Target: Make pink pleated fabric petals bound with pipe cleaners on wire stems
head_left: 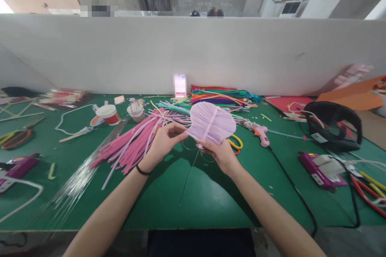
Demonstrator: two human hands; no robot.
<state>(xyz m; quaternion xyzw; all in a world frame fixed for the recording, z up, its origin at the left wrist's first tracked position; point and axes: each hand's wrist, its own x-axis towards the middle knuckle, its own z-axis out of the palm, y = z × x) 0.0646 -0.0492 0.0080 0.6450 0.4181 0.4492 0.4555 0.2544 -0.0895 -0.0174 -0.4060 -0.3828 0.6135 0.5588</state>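
Note:
A lilac fan-shaped piece point(221, 124), apparently made of fuzzy pipe cleaners side by side, is held up above the table, with a paler strip lying across it. My left hand point(165, 142) is closed, its thumb and forefinger pinching the piece's lower left tip. Closed round the bottom edge is my right hand point(223, 156), thumb on the near face. A thin straight wire point(189, 176) hangs below the piece, and thin curved loops show beside the fingers. Pink pipe cleaners point(129, 140) lie beside my left hand. Yellow-handled scissors point(237, 142) lie partly hidden behind my right hand.
On the green table point(169, 209) are a bundle of wires point(81, 176), a paper cup point(108, 115), a pink glue gun point(261, 134), purple power strips point(321, 170) and a black headband-like object point(333, 126). Colourful pipe cleaners point(220, 95) and a phone point(180, 85) stand near the white partition point(181, 48).

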